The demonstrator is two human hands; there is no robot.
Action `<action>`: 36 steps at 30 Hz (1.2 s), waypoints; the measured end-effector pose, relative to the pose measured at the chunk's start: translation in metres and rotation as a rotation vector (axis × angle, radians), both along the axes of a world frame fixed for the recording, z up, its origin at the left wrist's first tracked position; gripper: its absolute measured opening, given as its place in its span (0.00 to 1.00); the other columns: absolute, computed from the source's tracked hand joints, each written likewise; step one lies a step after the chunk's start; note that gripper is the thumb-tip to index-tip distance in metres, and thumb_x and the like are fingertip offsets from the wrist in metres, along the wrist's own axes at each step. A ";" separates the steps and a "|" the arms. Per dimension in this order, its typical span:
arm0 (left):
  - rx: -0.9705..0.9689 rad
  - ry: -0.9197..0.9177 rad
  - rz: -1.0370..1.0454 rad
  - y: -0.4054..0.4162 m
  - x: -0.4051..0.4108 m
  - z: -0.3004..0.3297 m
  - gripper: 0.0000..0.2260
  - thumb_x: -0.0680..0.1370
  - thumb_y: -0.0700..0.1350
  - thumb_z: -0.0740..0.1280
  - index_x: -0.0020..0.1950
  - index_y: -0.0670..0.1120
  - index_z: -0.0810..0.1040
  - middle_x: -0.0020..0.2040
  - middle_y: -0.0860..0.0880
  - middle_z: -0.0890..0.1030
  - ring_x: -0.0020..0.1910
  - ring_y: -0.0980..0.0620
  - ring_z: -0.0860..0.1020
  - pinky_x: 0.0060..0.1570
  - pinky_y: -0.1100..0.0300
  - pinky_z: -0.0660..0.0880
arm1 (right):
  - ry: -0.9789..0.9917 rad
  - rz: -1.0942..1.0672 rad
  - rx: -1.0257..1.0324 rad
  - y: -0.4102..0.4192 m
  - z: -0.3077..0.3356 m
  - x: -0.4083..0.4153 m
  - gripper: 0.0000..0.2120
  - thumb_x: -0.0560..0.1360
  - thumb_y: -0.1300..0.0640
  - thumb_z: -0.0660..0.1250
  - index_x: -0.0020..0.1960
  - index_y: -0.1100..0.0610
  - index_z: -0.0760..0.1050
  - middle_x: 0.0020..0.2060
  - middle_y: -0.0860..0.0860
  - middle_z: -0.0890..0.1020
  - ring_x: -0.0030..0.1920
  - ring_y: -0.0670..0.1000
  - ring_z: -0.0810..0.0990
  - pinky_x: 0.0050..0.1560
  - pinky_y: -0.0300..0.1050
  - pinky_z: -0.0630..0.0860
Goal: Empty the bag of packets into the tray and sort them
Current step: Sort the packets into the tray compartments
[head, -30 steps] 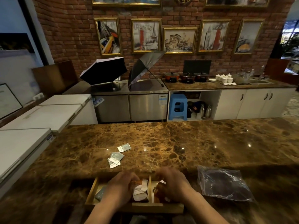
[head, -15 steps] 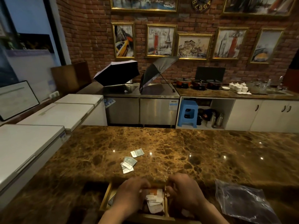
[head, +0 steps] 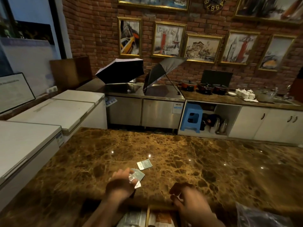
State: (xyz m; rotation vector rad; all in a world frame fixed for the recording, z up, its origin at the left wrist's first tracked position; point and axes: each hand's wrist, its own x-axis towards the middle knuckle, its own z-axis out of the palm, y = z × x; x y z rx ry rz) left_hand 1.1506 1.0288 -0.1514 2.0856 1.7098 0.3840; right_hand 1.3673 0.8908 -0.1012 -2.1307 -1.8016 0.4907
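Out of the tray (head: 148,216), left hand (head: 120,184) reached the packets (head: 136,176), probably pinching them; right hand (head: 191,199) was open.

There is one view only, from the person's head, looking forward and a little down across the brown marble tabletop (head: 180,161) toward the brick wall (head: 98,30) at 12 o'clock. The hands are close under the lens, at 6 o'clock.

The framed painting (head: 168,39) on the brick wall reads "Paris" across its top. The wall clock (head: 213,4) at the upper edge shows numerals 3, 4, 5, 6, 7, 8. Other labels are illegible.
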 end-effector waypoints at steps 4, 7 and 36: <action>0.049 0.092 0.016 0.024 0.011 -0.015 0.27 0.73 0.66 0.62 0.69 0.56 0.71 0.65 0.52 0.78 0.65 0.48 0.73 0.61 0.53 0.69 | -0.037 -0.011 0.032 0.027 -0.001 0.000 0.06 0.78 0.44 0.64 0.55 0.38 0.76 0.51 0.37 0.76 0.54 0.40 0.75 0.53 0.35 0.73; 0.090 0.186 0.017 0.034 0.020 -0.022 0.28 0.73 0.66 0.65 0.70 0.56 0.68 0.65 0.52 0.78 0.66 0.48 0.73 0.61 0.52 0.68 | -0.078 0.002 0.054 0.046 -0.005 -0.003 0.07 0.80 0.47 0.64 0.57 0.41 0.76 0.50 0.37 0.72 0.54 0.42 0.74 0.51 0.35 0.70; -0.042 -0.690 0.276 0.061 -0.076 -0.040 0.27 0.65 0.30 0.76 0.50 0.60 0.76 0.39 0.50 0.83 0.38 0.49 0.84 0.43 0.46 0.82 | -0.291 0.127 -0.074 0.190 -0.061 -0.062 0.26 0.77 0.62 0.64 0.73 0.49 0.68 0.70 0.52 0.72 0.69 0.57 0.68 0.68 0.51 0.70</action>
